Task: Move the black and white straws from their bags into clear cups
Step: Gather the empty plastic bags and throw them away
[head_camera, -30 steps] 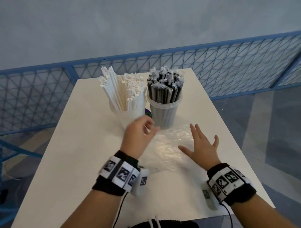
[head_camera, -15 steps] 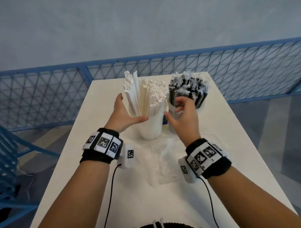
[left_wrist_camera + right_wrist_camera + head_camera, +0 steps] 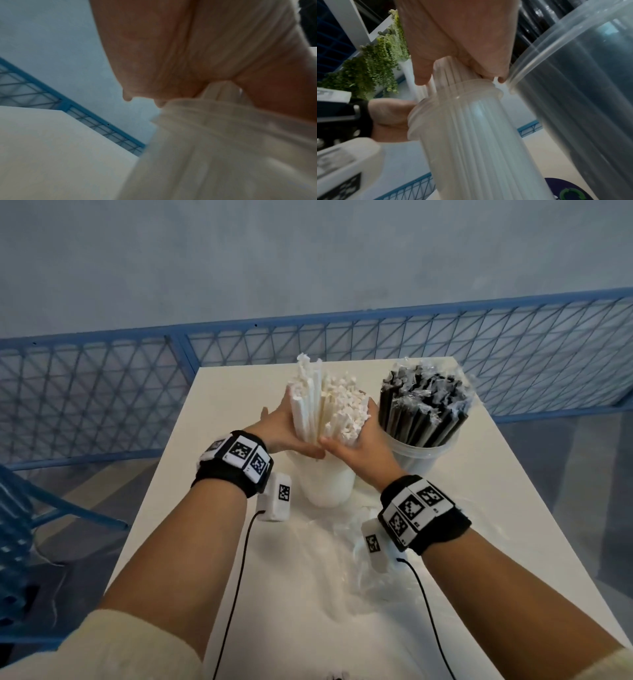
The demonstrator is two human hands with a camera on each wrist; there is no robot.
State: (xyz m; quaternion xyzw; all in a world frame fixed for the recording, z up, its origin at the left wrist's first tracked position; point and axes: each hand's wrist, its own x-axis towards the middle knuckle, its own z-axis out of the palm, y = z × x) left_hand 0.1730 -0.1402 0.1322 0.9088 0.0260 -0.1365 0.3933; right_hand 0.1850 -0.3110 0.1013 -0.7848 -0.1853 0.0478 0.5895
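White straws stand bunched in a clear cup at the middle of the white table. My left hand wraps the bundle's left side and my right hand its right side, just above the rim, with the thumbs meeting in front. In the right wrist view my right hand curls round the white straws above the cup, with my left hand opposite. The left wrist view is blurred: palm against the straws. Black straws fill a second clear cup to the right.
Crumpled empty clear bags lie on the table in front of the cups, under my wrists. A blue mesh fence runs behind the table, and a blue chair stands at its left. A dark round object lies between the cups.
My right hand left the flat bag on the table and my left hand rose. Both came in from either side and now grip the white straw bundle.
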